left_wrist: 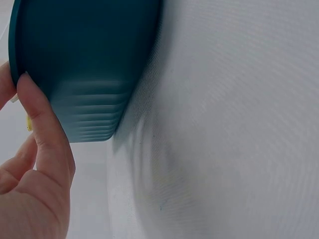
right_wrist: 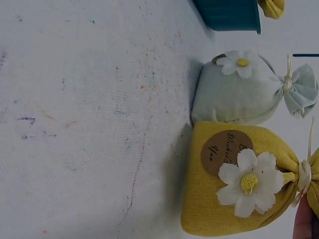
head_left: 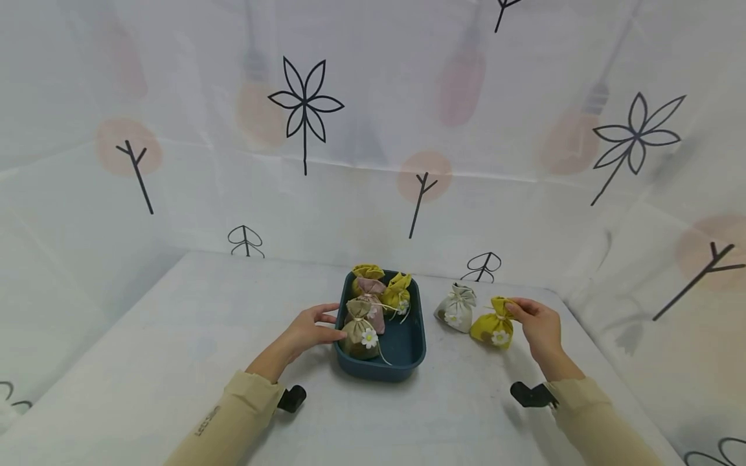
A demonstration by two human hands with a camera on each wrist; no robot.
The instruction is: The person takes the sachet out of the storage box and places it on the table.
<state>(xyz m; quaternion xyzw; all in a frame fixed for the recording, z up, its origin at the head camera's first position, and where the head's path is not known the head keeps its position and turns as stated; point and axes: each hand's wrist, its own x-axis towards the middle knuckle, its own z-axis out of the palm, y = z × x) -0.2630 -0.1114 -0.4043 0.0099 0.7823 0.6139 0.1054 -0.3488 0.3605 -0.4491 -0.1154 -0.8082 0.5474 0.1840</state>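
Observation:
A dark teal plastic tub [head_left: 381,371] stands mid-table and holds several small drawstring pouches. Among them are an olive-beige pouch [head_left: 357,336], a pink pouch [head_left: 373,294] and two yellow ones. My left hand [head_left: 309,331] grips the tub's left rim between thumb and fingers, as the left wrist view also shows. To the tub's right, a yellow pouch [right_wrist: 224,149] with a white flower and round brown tag stands on the table. My right hand [head_left: 537,325] pinches its gathered top. Beside it stands a pale grey-green pouch [right_wrist: 239,94], also with a flower.
The white table [head_left: 175,362] carries faint coloured marks near the right hand. Behind and at both sides hangs a white cloth [head_left: 361,213] printed with plants. A black wrist camera [head_left: 293,398] juts from the left sleeve, another [head_left: 530,395] from the right.

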